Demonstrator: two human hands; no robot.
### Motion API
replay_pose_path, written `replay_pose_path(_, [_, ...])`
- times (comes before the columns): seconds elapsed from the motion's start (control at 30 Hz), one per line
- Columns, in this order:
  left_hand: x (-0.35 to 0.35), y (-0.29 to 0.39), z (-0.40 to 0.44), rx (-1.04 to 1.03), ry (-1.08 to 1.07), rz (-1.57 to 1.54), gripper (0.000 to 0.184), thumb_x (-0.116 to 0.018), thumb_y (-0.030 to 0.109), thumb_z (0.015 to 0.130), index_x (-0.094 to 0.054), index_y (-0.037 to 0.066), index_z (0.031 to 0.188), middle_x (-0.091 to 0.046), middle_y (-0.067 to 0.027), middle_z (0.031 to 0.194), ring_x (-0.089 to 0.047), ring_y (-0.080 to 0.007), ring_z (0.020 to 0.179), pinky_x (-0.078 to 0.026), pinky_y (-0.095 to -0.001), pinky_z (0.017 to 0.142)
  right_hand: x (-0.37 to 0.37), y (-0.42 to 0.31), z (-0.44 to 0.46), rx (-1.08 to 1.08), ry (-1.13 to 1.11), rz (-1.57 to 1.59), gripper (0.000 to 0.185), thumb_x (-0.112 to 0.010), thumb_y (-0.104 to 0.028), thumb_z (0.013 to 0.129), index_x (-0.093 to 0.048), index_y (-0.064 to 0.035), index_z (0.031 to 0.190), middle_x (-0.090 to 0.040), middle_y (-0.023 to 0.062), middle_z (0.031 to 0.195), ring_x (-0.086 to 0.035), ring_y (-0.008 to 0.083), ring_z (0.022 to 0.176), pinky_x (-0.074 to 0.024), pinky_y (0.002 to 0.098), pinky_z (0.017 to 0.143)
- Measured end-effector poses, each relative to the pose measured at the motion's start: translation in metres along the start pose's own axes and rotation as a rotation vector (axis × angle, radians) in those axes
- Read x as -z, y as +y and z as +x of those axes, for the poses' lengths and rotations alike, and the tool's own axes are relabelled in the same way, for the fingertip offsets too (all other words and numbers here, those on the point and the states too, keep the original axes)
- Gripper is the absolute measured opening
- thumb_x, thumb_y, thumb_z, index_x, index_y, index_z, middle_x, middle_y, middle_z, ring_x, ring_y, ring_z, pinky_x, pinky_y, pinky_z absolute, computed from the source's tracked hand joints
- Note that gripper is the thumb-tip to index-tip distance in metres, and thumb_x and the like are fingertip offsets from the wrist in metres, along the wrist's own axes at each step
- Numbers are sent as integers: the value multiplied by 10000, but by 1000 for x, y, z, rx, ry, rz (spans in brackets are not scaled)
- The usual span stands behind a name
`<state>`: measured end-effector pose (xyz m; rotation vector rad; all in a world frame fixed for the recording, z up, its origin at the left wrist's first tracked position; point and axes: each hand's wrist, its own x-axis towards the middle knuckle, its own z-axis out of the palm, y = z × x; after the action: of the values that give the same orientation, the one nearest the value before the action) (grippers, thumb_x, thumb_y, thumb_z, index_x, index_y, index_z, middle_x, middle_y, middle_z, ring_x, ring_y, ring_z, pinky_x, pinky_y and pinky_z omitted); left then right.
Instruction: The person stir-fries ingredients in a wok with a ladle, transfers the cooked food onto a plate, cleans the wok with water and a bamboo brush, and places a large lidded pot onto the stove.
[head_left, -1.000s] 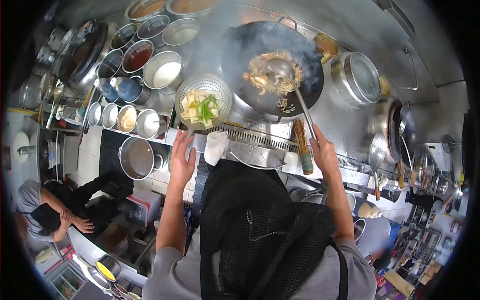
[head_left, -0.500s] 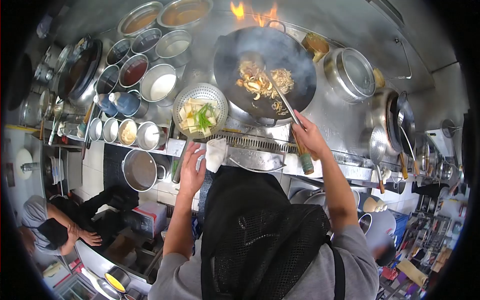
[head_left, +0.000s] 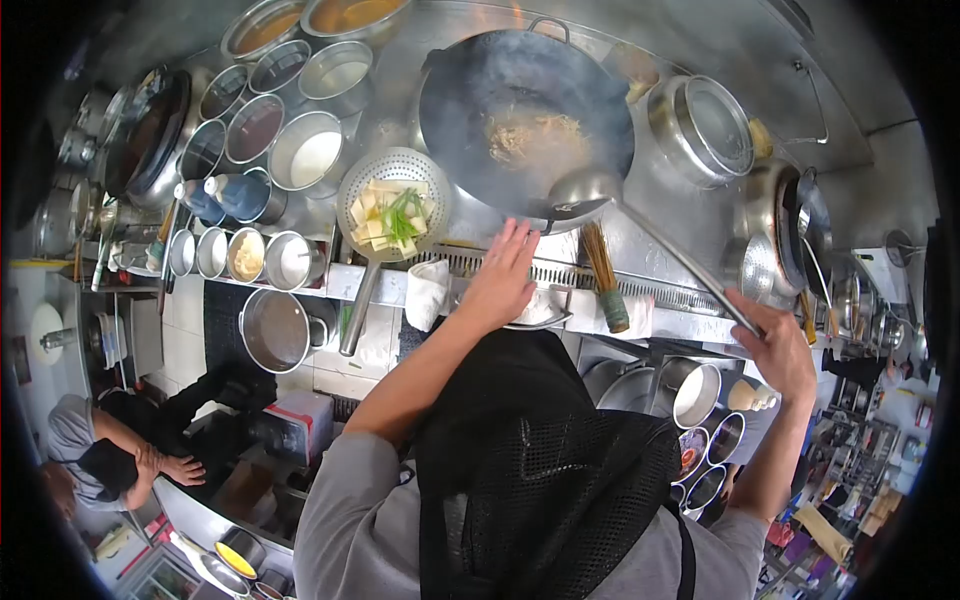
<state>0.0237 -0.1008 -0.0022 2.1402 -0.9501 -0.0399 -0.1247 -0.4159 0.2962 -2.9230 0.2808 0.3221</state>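
Note:
My right hand (head_left: 775, 345) is closed around the long handle of a metal ladle (head_left: 590, 185), whose bowl sits at the near right side of the wok (head_left: 460, 110). Steam rises over shredded, noodle-like food (head_left: 535, 138) inside the wok. At the wok's near edge is my left hand (head_left: 505, 278), fingers stretched out beside the near loop handle; contact cannot be made out. To its left, a perforated strainer (head_left: 350, 180) holds pale slices and green stalks. A bamboo brush (head_left: 603, 285) leans against the stove edge between my hands.
Metal pots of liquids and a white powder pot (head_left: 308, 150) stand at the left. A folded white cloth (head_left: 427, 293) lies on the front ledge. Stacked pans (head_left: 715, 130) are at the right. Another person (head_left: 110, 450) is at lower left.
My right hand has drawn the ladle back to the right, its bowl now at the near right rim. My left hand has moved from the strainer handle to the wok's near edge. The flames are lower.

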Motion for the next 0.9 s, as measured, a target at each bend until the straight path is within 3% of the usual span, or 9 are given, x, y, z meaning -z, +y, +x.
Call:
replay_pose_path(0.1, [-22,1,14,-13,22,97,761,-663,74,890,-363,-56,1576,-324,-273,1655,-229,-445,1586,-271,-517,1282,-20,1,11,-114,-132,105,524,-757,-58,873,-698,-149,1386,-709,249,1234,-704,443,1090,-554,464,915])
replay_pose_path(0.23, [-23,-7,9,-4,-22,202,727,-562,34,900,-355,-43,1592,-245,-225,1717,-207,-412,1605,-261,-525,1287,-156,52,81,-43,70,261,528,-737,-117,943,-623,-111,1459,-726,294,1167,-736,434,1017,-561,447,886])
replay_pose_path(0.3, [-16,-3,10,2,-47,206,759,-567,38,893,-329,-31,1611,-229,-205,1732,-189,-392,1616,-250,-521,1291,-196,35,106,-107,155,540,476,-686,-146,1013,-593,-24,1464,-733,304,1151,-760,386,1021,-561,405,875])
replay_pose_path(0.5, [-15,-2,8,14,-114,188,975,-758,113,833,-238,-17,1647,-153,-223,1747,-120,-413,1627,-201,-503,1311,-250,-29,163,-303,282,444,554,-618,-203,1057,-466,-30,1561,-732,329,998,-753,427,876,-567,502,796])
replay_pose_path(0.57, [-8,-3,7,16,-124,172,953,-762,127,853,-250,-19,1643,-177,-219,1741,-126,-411,1626,-215,-495,1308,-282,-28,177,-112,287,655,583,-596,-224,1071,-413,-42,1595,-727,292,884,-720,387,686,-561,512,676])
replay_pose_path(0.6, [-5,-5,5,23,-120,63,910,-750,122,877,-270,-9,1639,-198,-218,1734,-144,-407,1622,-233,-489,1301,-248,-48,165,-219,71,829,580,-584,-236,1083,-411,-56,1606,-688,171,764,-634,252,530,-526,434,528])
replay_pose_path(0.73, [16,-13,-20,70,9,-156,758,-716,92,935,-367,29,1605,-272,-213,1709,-212,-399,1608,-291,-472,1275,-211,-73,113,-149,-75,1090,558,-563,-234,1090,-435,-84,1612,-531,5,678,-513,91,492,-433,309,419])
replay_pose_path(0.83, [35,-18,-57,176,59,-156,697,-712,54,930,-430,45,1567,-321,-215,1676,-239,-408,1596,-306,-455,1269,-200,-74,100,-193,-206,1061,568,-558,-205,1087,-415,-85,1623,-524,11,685,-502,80,498,-434,307,417])
replay_pose_path(0.9, [47,-19,-80,204,128,-173,618,-711,36,929,-502,49,1510,-384,-210,1638,-287,-418,1576,-336,-460,1250,-219,-60,112,-158,-184,868,561,-575,-178,1071,-431,-61,1601,-626,120,722,-608,191,524,-513,381,496])
